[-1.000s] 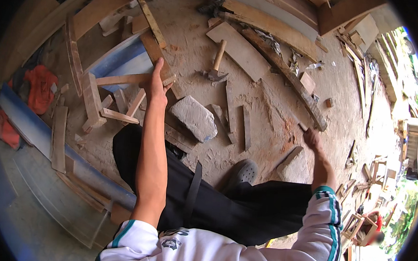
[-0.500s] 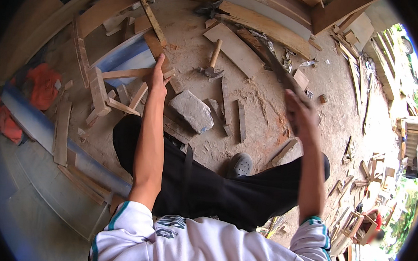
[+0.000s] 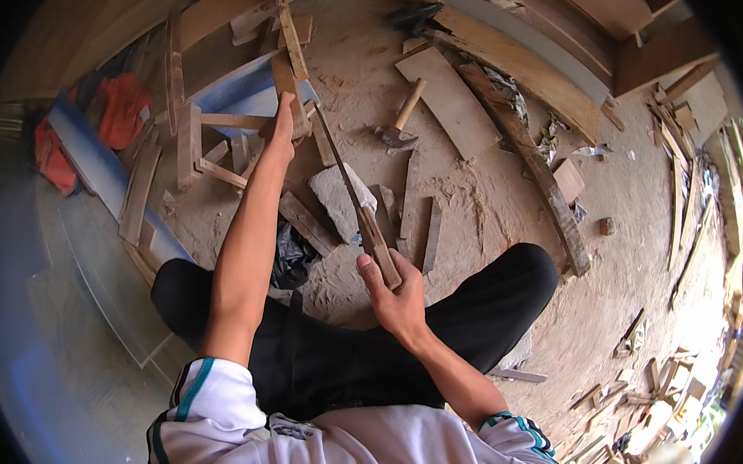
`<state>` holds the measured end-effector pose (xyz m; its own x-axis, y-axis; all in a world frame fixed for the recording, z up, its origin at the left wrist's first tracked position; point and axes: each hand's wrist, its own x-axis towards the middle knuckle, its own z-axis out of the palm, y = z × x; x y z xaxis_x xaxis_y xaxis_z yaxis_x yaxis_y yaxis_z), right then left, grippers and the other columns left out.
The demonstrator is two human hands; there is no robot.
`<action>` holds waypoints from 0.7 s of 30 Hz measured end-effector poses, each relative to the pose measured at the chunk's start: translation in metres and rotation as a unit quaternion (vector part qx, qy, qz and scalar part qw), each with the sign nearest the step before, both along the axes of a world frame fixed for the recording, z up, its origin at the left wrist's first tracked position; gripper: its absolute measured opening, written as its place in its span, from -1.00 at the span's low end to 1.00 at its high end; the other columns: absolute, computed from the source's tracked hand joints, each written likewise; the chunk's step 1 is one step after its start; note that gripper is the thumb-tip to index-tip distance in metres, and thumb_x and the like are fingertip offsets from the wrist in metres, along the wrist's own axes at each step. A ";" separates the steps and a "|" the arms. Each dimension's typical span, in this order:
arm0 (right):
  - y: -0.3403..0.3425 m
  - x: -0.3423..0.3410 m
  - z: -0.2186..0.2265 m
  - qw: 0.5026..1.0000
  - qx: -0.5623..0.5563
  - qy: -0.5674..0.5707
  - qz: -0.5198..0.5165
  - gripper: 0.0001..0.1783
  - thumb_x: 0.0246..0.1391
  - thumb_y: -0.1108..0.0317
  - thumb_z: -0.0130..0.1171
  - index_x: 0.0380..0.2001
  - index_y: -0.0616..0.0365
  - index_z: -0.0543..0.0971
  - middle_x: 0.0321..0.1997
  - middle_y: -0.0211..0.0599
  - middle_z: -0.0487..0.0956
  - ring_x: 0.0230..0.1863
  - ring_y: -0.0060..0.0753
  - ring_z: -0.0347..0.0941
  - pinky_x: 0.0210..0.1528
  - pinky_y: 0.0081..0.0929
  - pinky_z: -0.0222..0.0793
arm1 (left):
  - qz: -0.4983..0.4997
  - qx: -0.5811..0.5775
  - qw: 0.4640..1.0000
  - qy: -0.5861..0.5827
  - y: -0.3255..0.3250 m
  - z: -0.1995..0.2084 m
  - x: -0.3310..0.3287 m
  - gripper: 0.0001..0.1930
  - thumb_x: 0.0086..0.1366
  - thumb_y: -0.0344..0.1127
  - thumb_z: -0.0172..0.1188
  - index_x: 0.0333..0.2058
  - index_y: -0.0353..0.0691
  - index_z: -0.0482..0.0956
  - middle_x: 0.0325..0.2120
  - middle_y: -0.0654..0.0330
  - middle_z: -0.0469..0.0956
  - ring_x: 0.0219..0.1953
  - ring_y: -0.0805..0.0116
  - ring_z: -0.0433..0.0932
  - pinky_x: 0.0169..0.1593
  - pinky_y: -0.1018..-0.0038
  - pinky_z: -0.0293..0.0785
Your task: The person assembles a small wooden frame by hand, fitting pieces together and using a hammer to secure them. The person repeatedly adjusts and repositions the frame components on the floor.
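Note:
My left hand (image 3: pixel 282 129) is closed on a wooden frame (image 3: pixel 188 148) of narrow brown pieces, at the end nearest the middle. Its fingers are mostly hidden behind the wood. My right hand (image 3: pixel 397 297) grips the wooden handle of a handsaw (image 3: pixel 340 164). Seen almost edge-on, the thin dark blade points up and left, its far end beside the wood at my left hand. Whether blade and wood touch, I cannot tell. Under the blade lies a pale stone block (image 3: pixel 339 198). A claw hammer (image 3: pixel 406 113) with a wooden handle rests on the ground beyond it.
Several wood offcuts (image 3: pixel 433 236) lie around the block. A flat board (image 3: pixel 452 101) and a long dark plank (image 3: pixel 533 161) lie farther right. At the left are orange cloth (image 3: pixel 124 110) and a blue-white panel (image 3: pixel 95 168). Black plastic (image 3: pixel 292 257) sits near my legs.
My right hand has swung left with the saw, from the right side to the middle, bringing the blade beside the wooden frame. My left hand keeps its hold. The view has shifted.

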<state>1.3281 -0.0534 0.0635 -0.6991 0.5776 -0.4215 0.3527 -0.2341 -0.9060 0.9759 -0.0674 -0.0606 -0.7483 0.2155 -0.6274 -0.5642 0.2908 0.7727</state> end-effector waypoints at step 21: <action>-0.017 0.009 -0.023 0.994 0.062 0.040 0.078 -0.75 0.07 0.25 0.19 -0.45 0.25 0.50 -0.67 0.08 0.47 -0.56 0.18 0.50 -0.53 -0.16 0.41 | 0.049 -0.041 0.998 0.005 0.003 0.009 0.012 -0.12 -0.04 0.55 0.15 0.14 0.10 0.37 0.00 0.30 0.43 -0.03 0.31 0.40 0.00 0.28 0.32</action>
